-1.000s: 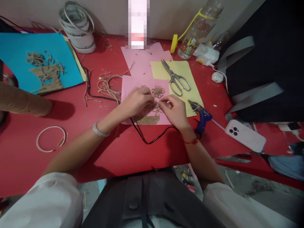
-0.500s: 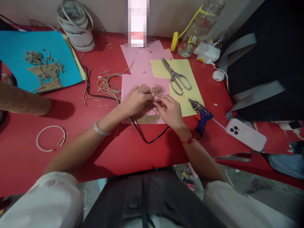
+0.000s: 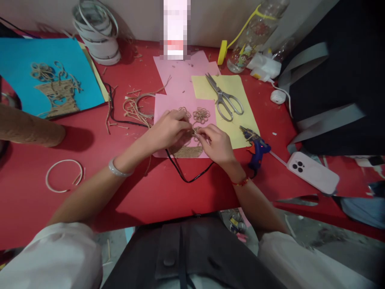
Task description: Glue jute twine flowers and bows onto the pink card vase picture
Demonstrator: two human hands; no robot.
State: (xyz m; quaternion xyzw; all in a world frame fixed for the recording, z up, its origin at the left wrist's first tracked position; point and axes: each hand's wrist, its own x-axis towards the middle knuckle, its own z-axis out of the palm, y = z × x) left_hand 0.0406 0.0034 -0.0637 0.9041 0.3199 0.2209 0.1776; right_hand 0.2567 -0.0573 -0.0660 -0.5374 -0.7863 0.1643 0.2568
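Both hands meet over a pink sheet of paper point(image 3: 161, 105), fingertips nearly touching. My left hand point(image 3: 174, 127) is closed in a pinch, and my right hand point(image 3: 217, 141) pinches from the other side. Between them a bit of brown twine point(image 3: 195, 131) shows, partly hidden by the fingers. Just beyond my fingers lies a twine flower point(image 3: 201, 115) made of loops; a second looped flower point(image 3: 184, 111) peeks out behind my left hand. Below the hands a flat woven twine piece point(image 3: 188, 151) rests along the paper's near edge.
Steel scissors point(image 3: 224, 98) lie on yellow paper point(image 3: 245, 104), with a blue glue gun point(image 3: 256, 150) and phone point(image 3: 313, 172) further right. A black cord point(image 3: 189, 181) loops in front. Left are twine scraps point(image 3: 134, 107), blue paper point(image 3: 18, 80) with a twine piece, and a brown cylinder point(image 3: 30, 126).
My left hand has shifted slightly left and down, uncovering more of the flower behind it. A little more twine shows between the fingertips. The view has shifted slightly.
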